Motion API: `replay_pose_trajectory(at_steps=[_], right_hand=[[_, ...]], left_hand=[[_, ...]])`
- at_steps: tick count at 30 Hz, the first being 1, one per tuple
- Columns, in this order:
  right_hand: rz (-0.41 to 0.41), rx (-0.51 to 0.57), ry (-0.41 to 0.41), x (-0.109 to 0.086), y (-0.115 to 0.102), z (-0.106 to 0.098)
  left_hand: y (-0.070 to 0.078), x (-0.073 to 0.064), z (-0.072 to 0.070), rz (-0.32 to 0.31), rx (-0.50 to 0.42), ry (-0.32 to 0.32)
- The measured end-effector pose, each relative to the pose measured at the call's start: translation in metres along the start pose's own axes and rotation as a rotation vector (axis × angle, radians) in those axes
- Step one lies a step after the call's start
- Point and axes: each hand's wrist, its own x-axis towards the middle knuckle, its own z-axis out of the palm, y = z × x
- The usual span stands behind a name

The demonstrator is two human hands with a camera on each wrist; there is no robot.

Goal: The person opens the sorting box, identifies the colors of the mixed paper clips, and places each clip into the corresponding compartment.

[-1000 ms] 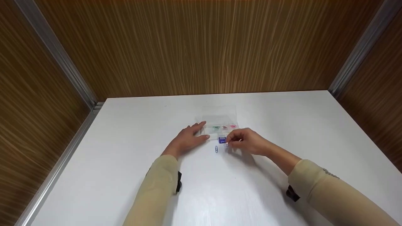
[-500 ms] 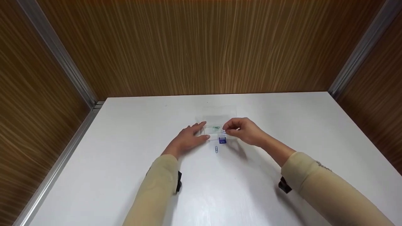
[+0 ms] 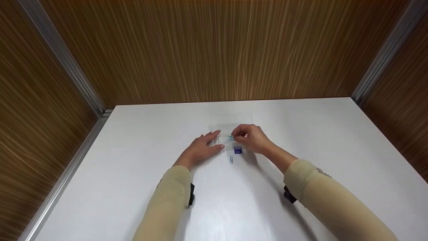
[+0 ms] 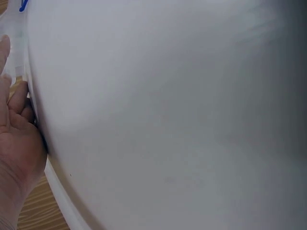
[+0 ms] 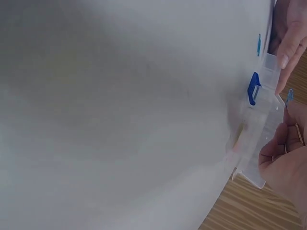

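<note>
A clear plastic compartment box (image 3: 225, 147) with a blue latch (image 3: 237, 150) on its front lies on the table, its see-through lid swung back. My left hand (image 3: 200, 148) rests against its left end, thumb near the front edge and index finger towards the back. Thumb and fingertips of my right hand (image 3: 251, 138) pinch a blue paper clip (image 5: 289, 96) over the rear compartments. A green paper clip (image 3: 230, 136) shows inside, partly overlapped by the blue one. The right end of the box is hidden behind my right hand in the head view.
Another blue paper clip (image 3: 231, 160) lies on the white table (image 3: 214, 201) just in front of the latch. Wood-grain panels (image 3: 220, 50) rise behind the table and at both sides.
My right hand has carried the paper clip from in front of the box, up and leftward to the rear compartments beside the green clip. The left hand has stayed on the box.
</note>
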Motion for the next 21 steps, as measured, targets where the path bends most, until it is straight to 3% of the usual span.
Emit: replay_pose_trajectory(at_steps=[7,21], right_hand=[[0.001,-0.018,0.021,0.002,0.002,0.006],[-0.019,0.04,0.036,-0.019,0.004,-0.01]], left_hand=[[0.001,0.0,0.0,-0.011,-0.001,-0.004],[0.001,-0.001,0.0,-0.013,-0.002,-0.002]])
